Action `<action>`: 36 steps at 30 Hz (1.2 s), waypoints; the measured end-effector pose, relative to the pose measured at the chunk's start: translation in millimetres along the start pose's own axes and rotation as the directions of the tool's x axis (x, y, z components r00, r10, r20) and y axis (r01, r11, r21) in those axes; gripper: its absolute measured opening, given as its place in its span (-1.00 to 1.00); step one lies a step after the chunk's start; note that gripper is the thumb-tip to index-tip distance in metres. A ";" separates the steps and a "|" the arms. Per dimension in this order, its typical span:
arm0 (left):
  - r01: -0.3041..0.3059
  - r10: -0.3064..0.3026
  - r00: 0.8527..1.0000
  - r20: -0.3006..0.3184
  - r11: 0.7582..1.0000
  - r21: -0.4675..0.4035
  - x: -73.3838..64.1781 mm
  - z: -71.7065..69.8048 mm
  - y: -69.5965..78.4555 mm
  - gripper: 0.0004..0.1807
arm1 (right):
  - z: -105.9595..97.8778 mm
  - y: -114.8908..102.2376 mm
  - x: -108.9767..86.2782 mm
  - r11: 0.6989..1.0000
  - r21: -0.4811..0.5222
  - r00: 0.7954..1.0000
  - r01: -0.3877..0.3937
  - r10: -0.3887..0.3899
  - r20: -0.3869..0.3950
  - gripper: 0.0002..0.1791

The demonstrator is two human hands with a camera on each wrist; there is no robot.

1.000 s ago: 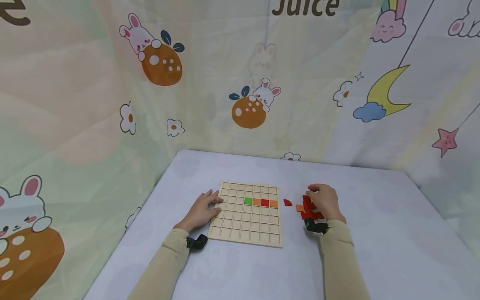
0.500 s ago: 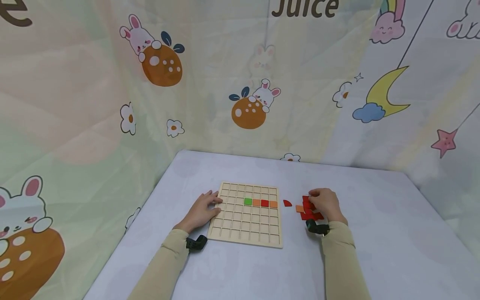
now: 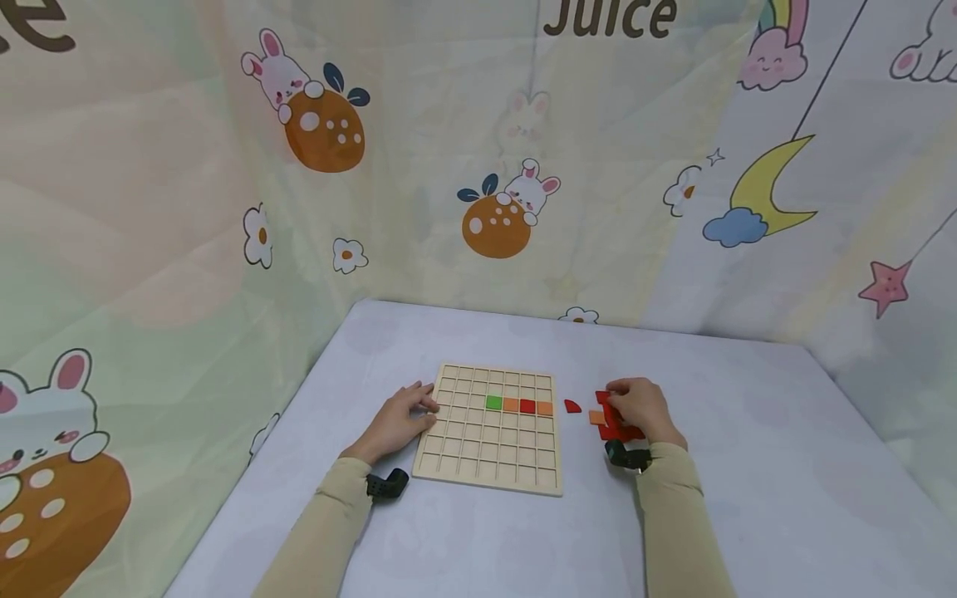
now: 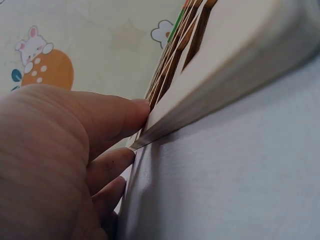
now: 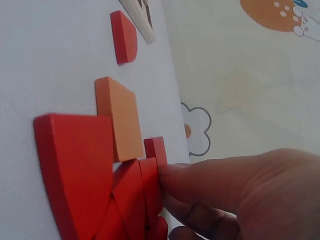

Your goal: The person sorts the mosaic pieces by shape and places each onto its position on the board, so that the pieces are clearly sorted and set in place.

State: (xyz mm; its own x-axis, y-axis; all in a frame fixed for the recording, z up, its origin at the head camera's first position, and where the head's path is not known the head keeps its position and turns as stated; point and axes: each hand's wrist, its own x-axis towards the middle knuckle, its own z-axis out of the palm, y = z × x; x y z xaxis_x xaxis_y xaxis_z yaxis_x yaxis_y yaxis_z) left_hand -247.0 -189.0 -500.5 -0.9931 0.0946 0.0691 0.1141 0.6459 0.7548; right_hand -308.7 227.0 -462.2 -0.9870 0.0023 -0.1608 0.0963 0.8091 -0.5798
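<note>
A square wooden grid board point(image 3: 486, 453) lies on the table with one green tile point(image 3: 494, 403), two orange tiles and one red tile point(image 3: 527, 406) in a row. My left hand point(image 3: 396, 422) touches its left edge; in the left wrist view the thumb rests on the rim and the other fingers lie against the side. Right of the board, my right hand point(image 3: 641, 407) pinches a red block point(image 5: 156, 149) at the pile of red blocks point(image 5: 77, 165); the thumb and curled fingers partly hide it. An orange square block point(image 5: 122, 120) lies beside the pile.
A single red rounded block point(image 3: 572, 406) lies between the board and the pile. The white table point(image 3: 478, 548) ends at a printed cloth backdrop point(image 3: 411, 208) behind and at the left.
My right hand has shifted slightly left and nearer, and the red block at its fingertips has moved left. My left hand stays at the board's edge.
</note>
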 end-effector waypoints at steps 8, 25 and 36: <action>-0.003 0.003 1.000 0.005 1.000 0.002 1.4 -0.5 0.0 -0.92 | 7.7 -7.1 2.8 0.998 -0.053 0.999 0.034 -0.035 -0.018 -0.62; -0.034 0.034 0.999 0.017 0.999 -0.001 2.6 0.0 -1.9 -0.90 | 19.8 -15.2 3.4 1.000 -0.020 1.000 -0.013 0.013 -0.016 -0.58; -0.055 0.055 0.998 0.018 0.998 0.010 3.4 0.0 -2.4 -0.89 | 20.5 -20.6 3.7 1.000 -0.009 0.999 -0.020 0.020 -0.033 -0.54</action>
State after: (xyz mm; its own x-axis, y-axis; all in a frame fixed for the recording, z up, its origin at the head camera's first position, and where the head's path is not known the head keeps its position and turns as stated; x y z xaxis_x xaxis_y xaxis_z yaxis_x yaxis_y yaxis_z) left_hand -250.7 -190.3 -502.1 -0.9847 0.1434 0.0990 0.1690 0.6471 0.7434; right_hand -311.7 198.3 -467.2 -0.9886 0.0381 -0.1458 0.1153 0.8138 -0.5696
